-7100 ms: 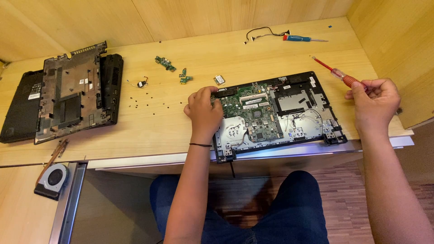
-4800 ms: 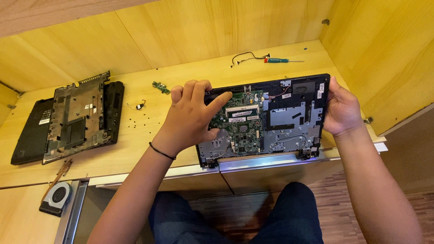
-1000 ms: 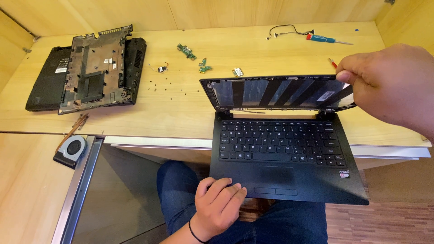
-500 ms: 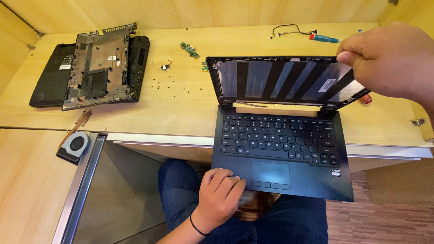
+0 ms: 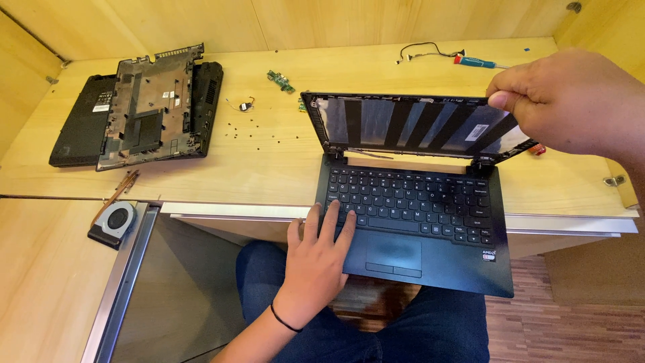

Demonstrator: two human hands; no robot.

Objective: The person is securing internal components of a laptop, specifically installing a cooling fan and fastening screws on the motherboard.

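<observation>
- Dark blue trousers of the seated person fill the near edge, below the desk.
- Left hand, with a thin black band at the wrist, lies flat, fingers spread, on the near left corner of the black open laptop, fingertips reaching the keyboard; it grips nothing.
- That laptop's base overhangs the near edge of the light wooden desk, near right of centre.
- Right hand pinches the far right corner of the bare lid, which stands tilted and shows dark strips where a screen panel would sit.
- At the near left, a small round grey cooling fan rests on a lower ledge.
- Farther left lies a black laptop bottom shell, inner side up.
- Small loose screws and 1 little green circuit board lie between shell and lid.
- At the far right rests a blue-handled screwdriver beside a thin black cable.
</observation>
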